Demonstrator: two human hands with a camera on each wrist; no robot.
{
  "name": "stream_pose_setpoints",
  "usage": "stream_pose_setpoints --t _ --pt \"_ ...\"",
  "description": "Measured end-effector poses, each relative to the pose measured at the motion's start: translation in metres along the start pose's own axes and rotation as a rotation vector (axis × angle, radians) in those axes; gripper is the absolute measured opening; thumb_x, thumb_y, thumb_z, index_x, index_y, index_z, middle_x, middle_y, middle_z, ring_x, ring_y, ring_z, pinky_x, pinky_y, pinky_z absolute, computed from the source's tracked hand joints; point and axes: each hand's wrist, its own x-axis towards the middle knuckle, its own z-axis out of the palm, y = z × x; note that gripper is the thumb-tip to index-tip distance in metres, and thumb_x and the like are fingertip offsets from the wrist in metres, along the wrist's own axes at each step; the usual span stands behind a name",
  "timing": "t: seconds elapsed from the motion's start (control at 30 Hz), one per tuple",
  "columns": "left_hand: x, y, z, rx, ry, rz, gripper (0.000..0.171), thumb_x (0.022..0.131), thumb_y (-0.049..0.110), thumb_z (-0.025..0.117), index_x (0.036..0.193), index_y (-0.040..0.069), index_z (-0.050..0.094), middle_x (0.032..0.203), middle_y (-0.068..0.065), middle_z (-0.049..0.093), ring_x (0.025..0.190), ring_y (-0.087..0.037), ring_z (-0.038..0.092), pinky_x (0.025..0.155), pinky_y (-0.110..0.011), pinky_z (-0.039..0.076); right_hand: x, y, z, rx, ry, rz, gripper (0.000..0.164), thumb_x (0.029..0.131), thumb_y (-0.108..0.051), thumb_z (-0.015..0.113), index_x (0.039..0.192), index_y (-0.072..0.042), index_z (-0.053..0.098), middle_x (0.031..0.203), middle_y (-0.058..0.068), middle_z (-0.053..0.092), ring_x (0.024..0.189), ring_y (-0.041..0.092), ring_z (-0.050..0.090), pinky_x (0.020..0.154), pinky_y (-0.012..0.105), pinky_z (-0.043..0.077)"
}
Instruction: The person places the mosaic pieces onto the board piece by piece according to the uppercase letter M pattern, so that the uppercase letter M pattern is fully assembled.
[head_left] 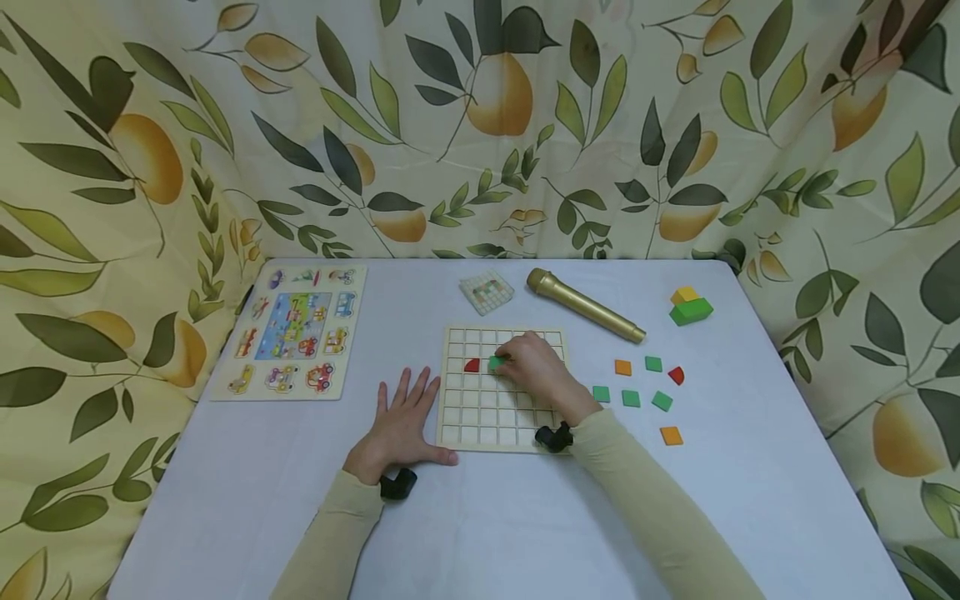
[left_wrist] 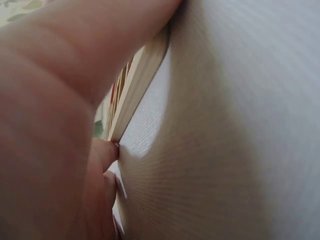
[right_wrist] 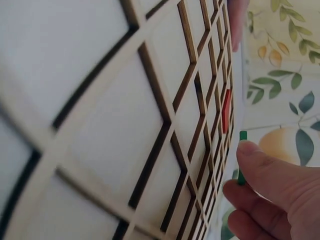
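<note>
The right hand (head_left: pixel 536 367) pinches a green tile (head_left: pixel 495 364) between thumb and finger over the grid board (head_left: pixel 468 417), hiding many cells; whether the tile touches the board, I cannot tell. A red piece (head_left: pixel 472 365) lies in a cell just left of that hand's fingertips. The left hand (head_left: pixel 400 429) lies on the surface (head_left: pixel 480 533), fingers spread, beside the board. Beyond the right hand, a small card (head_left: pixel 487 292) is too blurred to make out.

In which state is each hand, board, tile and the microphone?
Right hand: pinching green tile
Grid board: flat, mostly unfilled
Green tile: held over grid board
Red tile: lying in grid board
Left hand: on table, fingers spread
Picture board: lying flat
Loose tiles: lying flat
Gold microphone: on its side
</note>
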Motion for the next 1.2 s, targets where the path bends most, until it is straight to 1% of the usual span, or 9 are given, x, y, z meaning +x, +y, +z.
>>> stream_pose_setpoints --t 0.2,0.4,0.6,0.97,1.1,1.2 --pt "-0.001 -0.001 0.001 -0.011 0.013 0.013 0.133 0.058 0.081 0.071 0.157 0.011 0.017 0.163 -0.008 0.002 0.146 -0.033 -0.013 0.108 -0.063 -0.009 0.004 -0.004 0.005 -0.034 -0.011 0.014 0.022 0.087 -0.019 0.077 0.103 -0.004 0.075 0.1 0.006 0.072 0.093 0.024 0.059 0.084 0.038 0.048" --pt "-0.001 -0.001 0.002 -0.02 0.021 0.016 0.132 0.058 0.08 0.072 0.157 0.011 0.018 0.163 -0.008 0.003 0.146 -0.034 -0.012 0.108 -0.063 -0.01 0.006 -0.006 0.008 -0.054 0.006 0.005 0.021 0.085 -0.02 0.078 0.099 -0.005 0.076 0.098 0.006 0.072 0.092 0.024 0.059 0.082 0.038 0.049" --pt "0.0 -0.002 0.002 -0.023 0.016 0.017 0.133 0.058 0.081 0.071 0.157 0.011 0.018 0.163 -0.008 0.002 0.145 -0.033 -0.013 0.108 -0.063 -0.01 0.008 -0.006 0.012 -0.063 0.016 -0.005 0.02 0.085 -0.019 0.078 0.098 -0.005 0.075 0.098 0.006 0.071 0.093 0.025 0.06 0.083 0.038 0.048" --pt "0.001 -0.001 0.002 -0.012 0.0 -0.002 0.133 0.058 0.082 0.07 0.158 0.013 0.015 0.163 -0.006 -0.002 0.145 -0.03 -0.016 0.108 -0.061 -0.013 0.009 -0.005 0.015 -0.071 0.008 0.012 0.021 0.086 -0.02 0.078 0.1 -0.005 0.075 0.097 0.004 0.069 0.093 0.023 0.058 0.082 0.037 0.048" --pt "0.001 -0.002 0.002 -0.013 -0.001 -0.003 0.133 0.058 0.082 0.07 0.158 0.013 0.015 0.163 -0.006 -0.001 0.145 -0.031 -0.016 0.108 -0.061 -0.012 0.009 -0.005 0.017 -0.083 0.005 0.02 0.021 0.086 -0.021 0.078 0.1 -0.006 0.075 0.097 0.003 0.067 0.092 0.022 0.056 0.08 0.036 0.048" --pt "0.001 -0.002 0.002 -0.021 0.01 0.006 0.133 0.058 0.081 0.071 0.157 0.011 0.018 0.163 -0.008 0.002 0.146 -0.033 -0.014 0.108 -0.063 -0.011 0.008 -0.004 0.019 -0.091 0.007 0.022 0.022 0.086 -0.021 0.078 0.102 -0.006 0.075 0.096 0.003 0.066 0.091 0.022 0.055 0.078 0.036 0.048"
